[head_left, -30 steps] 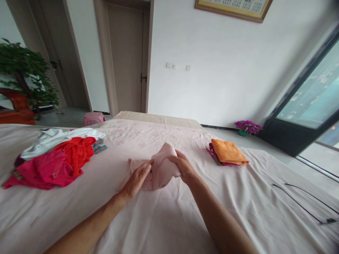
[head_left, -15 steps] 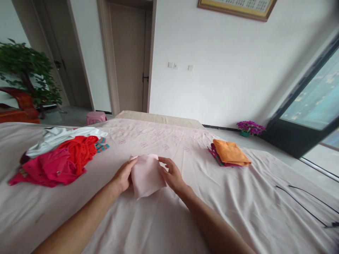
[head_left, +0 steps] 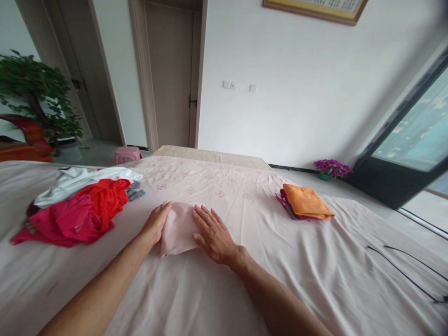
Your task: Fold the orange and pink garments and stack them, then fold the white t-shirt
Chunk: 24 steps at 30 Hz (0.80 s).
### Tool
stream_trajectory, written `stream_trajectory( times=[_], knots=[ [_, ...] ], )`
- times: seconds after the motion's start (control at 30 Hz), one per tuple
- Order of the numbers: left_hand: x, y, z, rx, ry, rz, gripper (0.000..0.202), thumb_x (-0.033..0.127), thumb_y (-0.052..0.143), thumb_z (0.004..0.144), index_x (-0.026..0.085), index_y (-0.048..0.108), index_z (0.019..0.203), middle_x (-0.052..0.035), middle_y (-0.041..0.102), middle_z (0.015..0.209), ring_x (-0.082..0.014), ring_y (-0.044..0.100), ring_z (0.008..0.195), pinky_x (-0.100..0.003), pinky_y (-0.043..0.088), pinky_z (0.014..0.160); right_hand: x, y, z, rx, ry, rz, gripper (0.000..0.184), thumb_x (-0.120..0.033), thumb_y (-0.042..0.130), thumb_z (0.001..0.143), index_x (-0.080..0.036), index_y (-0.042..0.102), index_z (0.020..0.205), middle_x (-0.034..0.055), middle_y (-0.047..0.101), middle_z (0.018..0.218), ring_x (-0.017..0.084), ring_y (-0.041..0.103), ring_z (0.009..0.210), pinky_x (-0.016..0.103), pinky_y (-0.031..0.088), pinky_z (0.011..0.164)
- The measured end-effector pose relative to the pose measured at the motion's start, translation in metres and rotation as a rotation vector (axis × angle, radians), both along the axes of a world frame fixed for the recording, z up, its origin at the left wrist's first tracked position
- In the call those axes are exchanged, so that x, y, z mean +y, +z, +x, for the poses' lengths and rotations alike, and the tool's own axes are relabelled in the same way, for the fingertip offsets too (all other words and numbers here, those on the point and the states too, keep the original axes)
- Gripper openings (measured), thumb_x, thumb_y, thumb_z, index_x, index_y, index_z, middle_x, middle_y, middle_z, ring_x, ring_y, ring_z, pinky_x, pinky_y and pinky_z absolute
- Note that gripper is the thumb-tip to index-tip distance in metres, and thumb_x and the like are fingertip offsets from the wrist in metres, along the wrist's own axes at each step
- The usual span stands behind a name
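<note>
A folded pale pink cloth garment lies on the pink bedspread in front of me; its exact kind does not show. My left hand grips its left edge, with the thumb on top and the other fingers hidden beneath or behind. Flat on the right part of the cloth rests my right hand, fingers stretched out. The cloth nearly matches the bedspread in colour.
To the left is a loose heap of clothes, with a white garment, a red one and a crimson one. A folded orange cloth tops a small stack on the right. Black cords lie near the right edge.
The pink cloth has shifted a little left and now lies flatter. My right hand went from holding its right edge to lying spread on top. My left hand moved slightly left with the cloth.
</note>
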<state>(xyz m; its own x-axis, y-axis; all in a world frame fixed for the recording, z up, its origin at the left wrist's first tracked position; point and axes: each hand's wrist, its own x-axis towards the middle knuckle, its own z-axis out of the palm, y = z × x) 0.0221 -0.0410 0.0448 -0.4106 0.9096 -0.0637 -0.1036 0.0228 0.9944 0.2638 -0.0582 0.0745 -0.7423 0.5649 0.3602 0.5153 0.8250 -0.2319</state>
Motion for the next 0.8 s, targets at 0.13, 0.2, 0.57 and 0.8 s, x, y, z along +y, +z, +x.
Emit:
stream_trajectory(
  times=[0.13,0.2,0.57,0.8],
  knots=[
    [0.001,0.003,0.001,0.249,0.052,0.034,0.043,0.046,0.061,0.079,0.017,0.065,0.11,-0.0097,0.073,0.109,-0.025,0.066,0.108,-0.034,0.05,0.094,0.0,-0.001,-0.004,-0.068,-0.046,-0.038,0.064,-0.041,0.046,0.099,-0.021,0.027,0.157,0.007,0.023,0.163,0.025,0.014,0.152,0.047,0.014,0.123],
    [-0.002,0.01,0.005,0.5,0.126,0.052,0.05,0.037,0.056,0.083,0.017,0.058,0.128,-0.0133,0.067,0.125,-0.026,0.061,0.12,-0.038,0.046,0.103,0.0,-0.002,-0.006,-0.074,-0.073,-0.037,0.063,-0.038,0.047,0.099,-0.021,0.029,0.156,0.0056,0.022,0.164,0.025,0.013,0.152,0.047,0.014,0.123],
    [-0.017,0.009,0.041,1.092,-0.288,0.24,0.052,0.039,0.022,0.101,0.018,0.058,0.133,-0.0104,0.064,0.135,-0.0192,0.057,0.127,-0.04,0.037,0.115,0.005,-0.016,-0.005,0.073,-0.035,-0.122,0.056,-0.041,0.034,0.104,-0.022,0.03,0.156,0.0083,0.026,0.162,0.024,0.017,0.151,0.047,0.023,0.122],
    [-0.017,-0.012,0.039,1.399,-0.153,0.142,0.052,0.044,0.039,0.097,0.022,0.051,0.143,-0.0145,0.053,0.147,-0.0324,0.041,0.141,-0.056,0.025,0.117,0.005,-0.025,-0.003,-0.018,-0.15,-0.099,0.066,-0.039,0.041,0.1,-0.017,0.019,0.159,0.0133,0.017,0.164,0.027,0.019,0.151,0.052,0.019,0.121]
  ],
)
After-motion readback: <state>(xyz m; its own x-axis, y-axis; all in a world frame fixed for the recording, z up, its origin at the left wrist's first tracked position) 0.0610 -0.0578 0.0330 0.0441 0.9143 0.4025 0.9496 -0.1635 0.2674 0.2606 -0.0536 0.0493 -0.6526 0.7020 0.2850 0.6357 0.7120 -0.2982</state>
